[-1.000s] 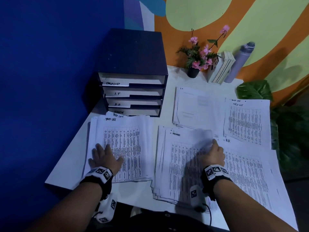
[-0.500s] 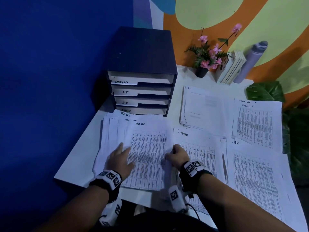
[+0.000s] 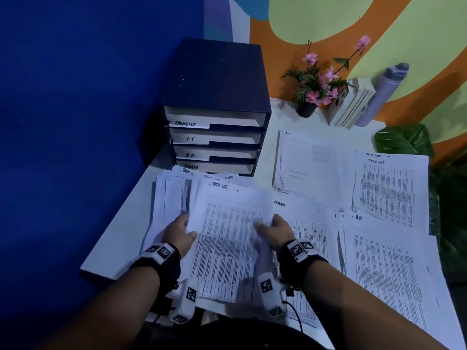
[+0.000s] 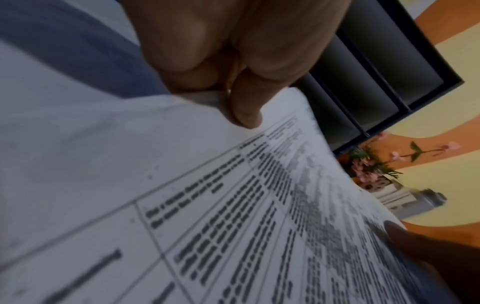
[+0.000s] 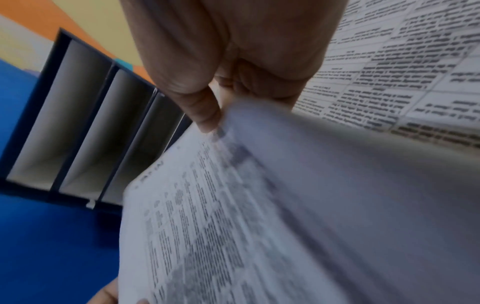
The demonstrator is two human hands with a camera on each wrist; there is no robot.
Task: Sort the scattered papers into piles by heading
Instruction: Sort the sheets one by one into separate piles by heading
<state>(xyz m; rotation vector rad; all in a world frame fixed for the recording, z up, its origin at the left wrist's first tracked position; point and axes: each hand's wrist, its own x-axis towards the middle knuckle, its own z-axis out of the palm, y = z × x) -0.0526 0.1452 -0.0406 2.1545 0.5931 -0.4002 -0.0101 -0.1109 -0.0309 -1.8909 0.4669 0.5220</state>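
Note:
A sheaf of printed sheets headed TASK LIST is lifted off the white table, over the fanned-out task list papers. My left hand grips its left edge, thumb on top. My right hand grips its right edge, thumb on the top sheet. To the right lie the ADMIN pile, the H.R pile, an I.T pile and another TASK LIST pile.
A dark blue drawer unit labelled TASKLIST, I.T, H.R, ADMIN stands at the back left against a blue wall. A flower pot, books and a grey bottle line the back. A leafy plant is at the right edge.
My right hand left the ADMIN pile and came across to the task list papers. Both hands have gathered the sheaf and raised it off the table.

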